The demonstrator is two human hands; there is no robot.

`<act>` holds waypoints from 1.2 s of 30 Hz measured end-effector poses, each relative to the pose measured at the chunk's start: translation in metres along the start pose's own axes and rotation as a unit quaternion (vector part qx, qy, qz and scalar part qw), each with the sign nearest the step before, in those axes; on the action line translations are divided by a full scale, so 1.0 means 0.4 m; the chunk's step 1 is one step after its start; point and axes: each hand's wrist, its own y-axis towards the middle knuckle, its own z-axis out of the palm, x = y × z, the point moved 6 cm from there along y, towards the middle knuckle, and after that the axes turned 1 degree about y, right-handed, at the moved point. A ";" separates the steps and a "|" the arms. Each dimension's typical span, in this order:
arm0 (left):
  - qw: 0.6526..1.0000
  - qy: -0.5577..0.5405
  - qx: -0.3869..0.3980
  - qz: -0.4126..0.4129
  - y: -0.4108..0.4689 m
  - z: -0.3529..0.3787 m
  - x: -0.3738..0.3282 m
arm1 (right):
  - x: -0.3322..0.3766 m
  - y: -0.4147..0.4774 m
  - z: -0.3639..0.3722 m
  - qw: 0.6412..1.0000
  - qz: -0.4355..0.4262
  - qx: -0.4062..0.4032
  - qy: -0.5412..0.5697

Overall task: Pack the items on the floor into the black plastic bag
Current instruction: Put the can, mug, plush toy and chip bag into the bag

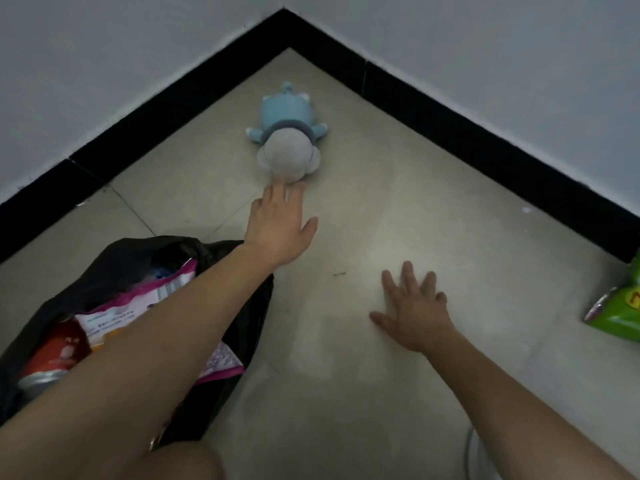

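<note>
**Reaching for the soft toy in the corner**

I see my left hand (280, 230) stretched far out over the floor (433, 237). Its fingers are straight and open, and the fingertips (278, 183) just touch the grey round end of the soft toy (285, 140). The hand has not got hold of it. My right hand (414, 310) lies flat on the floor, palm down, fingers spread wide. It holds nothing.

The soft toy is blue and grey. It lies on the floor near the corner where the two walls meet, with its blue part pointing to the corner. A black strip (485, 140) runs along the bottom of both walls.

The black plastic bag (114, 261) sits on the floor under my left arm, on the left side. Its mouth is open. Inside I see a pink and white packet (138, 303) and a red packet (59, 348).

A green packet (620, 313) lies on the floor at the far right edge, well apart from the bag. Part of it is cut off from my view.
</note>
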 end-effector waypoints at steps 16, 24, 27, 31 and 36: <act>0.994 0.050 0.014 -0.091 0.224 0.212 0.023 | -0.010 0.010 0.074 0.997 -0.019 -0.058 -0.051; 0.999 -0.025 0.027 -0.005 0.084 0.176 -0.009 | -0.007 0.012 0.068 0.997 -0.011 -0.051 -0.058; 0.996 -0.070 0.052 0.021 -0.022 0.162 -0.054 | -0.005 0.013 0.065 0.998 -0.009 -0.049 -0.045; 0.980 -0.150 0.124 0.028 -0.139 0.138 -0.118 | -0.002 0.013 0.065 0.998 -0.011 -0.041 -0.038; 0.990 -0.080 0.120 0.011 -0.215 0.111 -0.165 | -0.062 -0.001 0.020 0.992 -0.036 -0.111 0.050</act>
